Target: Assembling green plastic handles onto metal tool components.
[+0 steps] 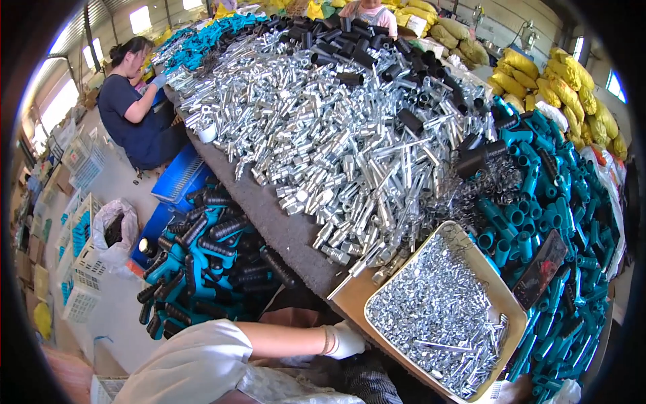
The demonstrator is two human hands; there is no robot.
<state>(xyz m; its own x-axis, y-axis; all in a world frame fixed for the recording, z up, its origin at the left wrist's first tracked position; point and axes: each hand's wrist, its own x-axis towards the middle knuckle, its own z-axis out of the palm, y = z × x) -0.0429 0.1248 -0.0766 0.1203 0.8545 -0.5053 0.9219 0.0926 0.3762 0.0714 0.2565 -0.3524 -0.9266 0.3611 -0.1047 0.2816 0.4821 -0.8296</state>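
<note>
My left hand point(346, 340), in a white glove, is at the table's near edge beside the shallow cream tray point(374, 296). Its fingers are hidden, so what it holds, if anything, does not show. Small silvery metal pieces point(431, 303) fill the tray, with a few longer pins among them. A skin-toned patch point(517, 388) and something white show at the bottom edge right of the tray; I cannot make out whether they are my right arm and hand. Behind the tray spreads a large heap of silvery metal fittings point(316, 135).
Teal tool housings point(525, 209) pile up on the right, with a phone point(542, 266) lying on them. Black sleeves point(350, 47) lie at the back. Teal-and-black grips point(202, 256) fill the space below left, by a blue crate point(182, 176). A co-worker point(138, 108) sits far left.
</note>
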